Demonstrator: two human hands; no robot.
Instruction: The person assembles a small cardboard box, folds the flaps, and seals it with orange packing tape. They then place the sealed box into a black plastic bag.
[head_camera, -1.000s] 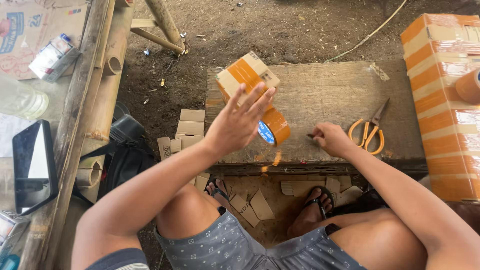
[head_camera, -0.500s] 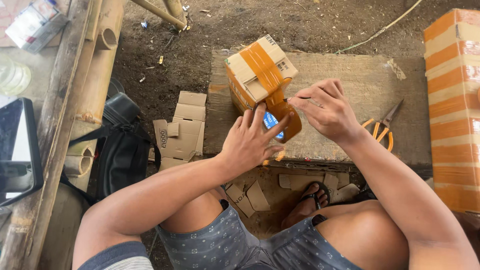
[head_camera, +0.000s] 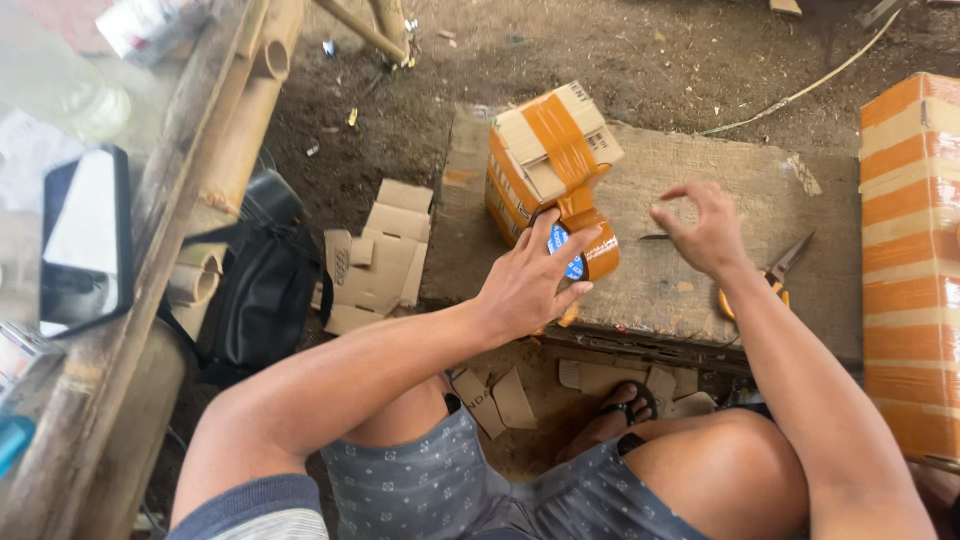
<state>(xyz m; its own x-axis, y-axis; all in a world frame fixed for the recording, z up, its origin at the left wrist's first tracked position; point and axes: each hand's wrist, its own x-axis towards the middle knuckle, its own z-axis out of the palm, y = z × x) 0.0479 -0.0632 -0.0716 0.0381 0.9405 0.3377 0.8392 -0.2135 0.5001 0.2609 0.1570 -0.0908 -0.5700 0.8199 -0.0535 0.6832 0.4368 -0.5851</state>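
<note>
Head view shows the left hand (head_camera: 525, 290) at frame centre, its grip closed around an orange tape roll (head_camera: 585, 250) whose strip runs up onto the small taped box (head_camera: 545, 150) on the tabletop (head_camera: 700, 160). Right hand (head_camera: 705, 230) hovers right of the roll, fingers loosely curled, gripping nothing visible, near the scissors (head_camera: 770, 275).

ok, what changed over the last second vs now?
The right hand left the scissors, came up to the tape at the box, and now hangs open just right of it, holding nothing that shows. The left hand slid down off the small taped box and grips the tape roll. Box, board and scissors stayed where they were.
</note>
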